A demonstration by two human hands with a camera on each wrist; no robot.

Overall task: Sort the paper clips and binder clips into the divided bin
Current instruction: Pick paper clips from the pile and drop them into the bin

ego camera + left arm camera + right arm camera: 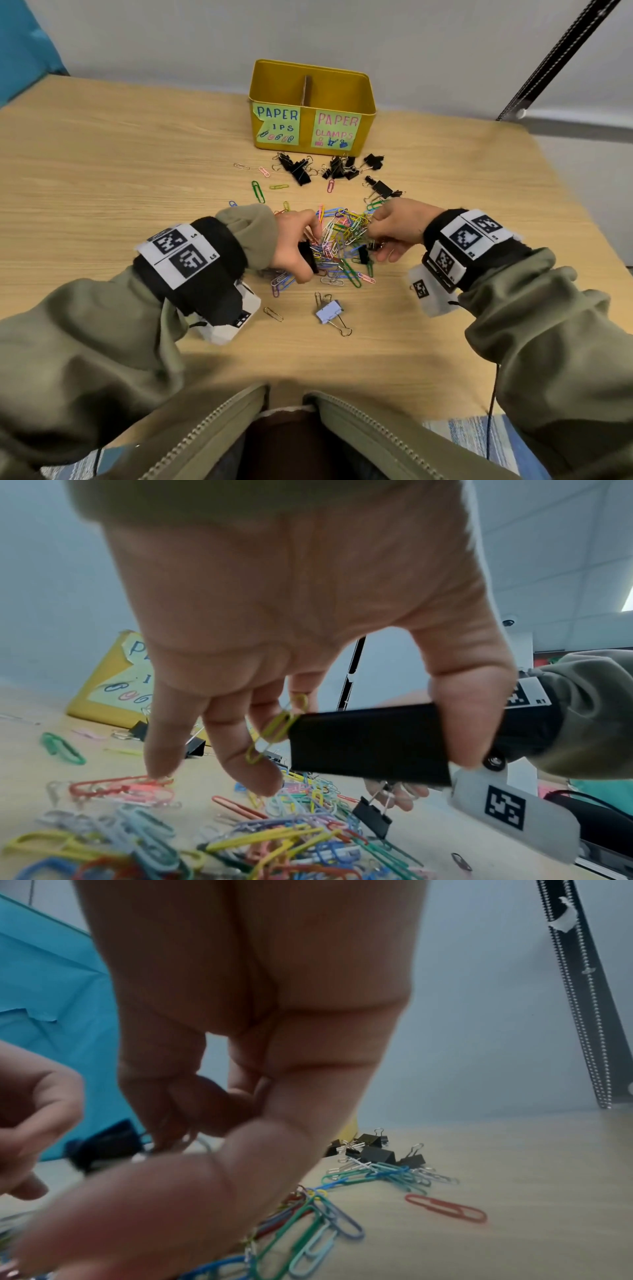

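Mid-sort, left hand [291,601] grips a black binder clip [369,742] above the central pile [342,240]; right hand [394,229] fingers pinch wire handles; next, carry to yellow bin [310,85] at the table's far edge.

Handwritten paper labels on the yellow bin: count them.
2. The green "PAPER ..IPS" label is on the front of the yellow metal bin, left half; the green "PAPER CLAMPS" label right half. Other sides are hidden.

The left hand [291,246] pinches at nine o'clock; the right hand [394,229], at three, has curled fingers.
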